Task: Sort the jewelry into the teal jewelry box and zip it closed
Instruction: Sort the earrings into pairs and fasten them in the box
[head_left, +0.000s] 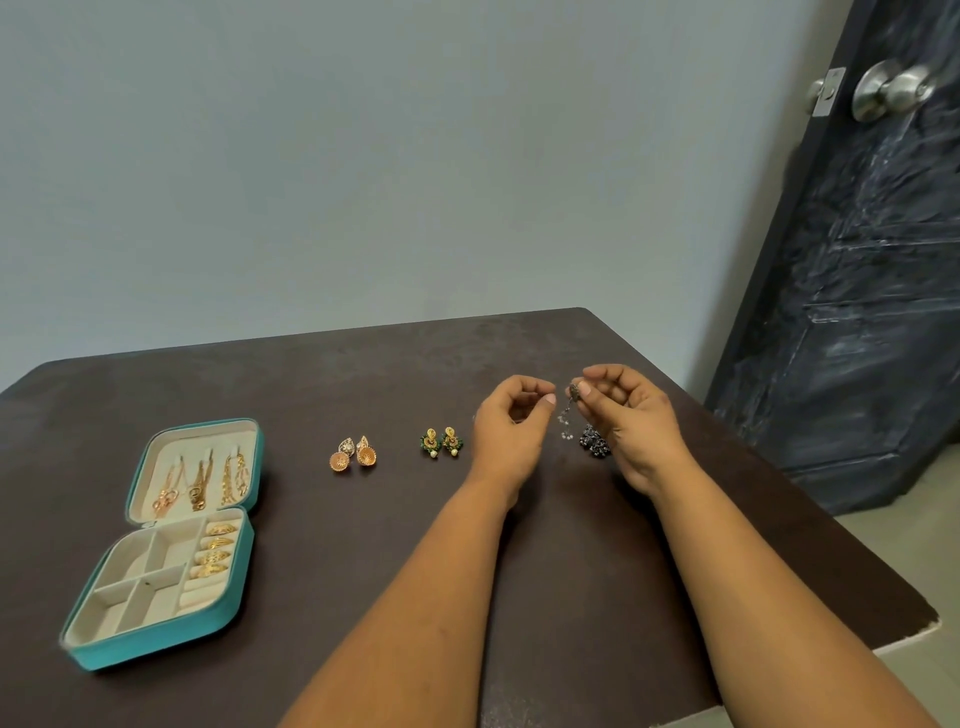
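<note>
From the head view we take the teal box (161, 545) as our landmark. It lies open on the dark table (363, 571), lid folded back. Chains (200, 480) hang in the lid, and gold rings (215, 551) sit in the roll slots along the right side of the tray, so we judge that part done. The square compartments left of the rings look bare.

To the right of the box, well apart from it, a peach and gold pair of earrings (353, 453) lies on the table. Farther right lies a green and gold pair (441, 442). Farthest from the box, our right hand (628, 415) pinches a silver dangling earring (570, 410) by its top, raised off the table. A dark earring (594, 440) lies just under that hand.

Our left hand (511, 431) hovers close beside the dangling earring, fingers curled; whether it holds some small piece we cannot tell.

We judge three earring sets remain to be stowed, then the zip.
</note>
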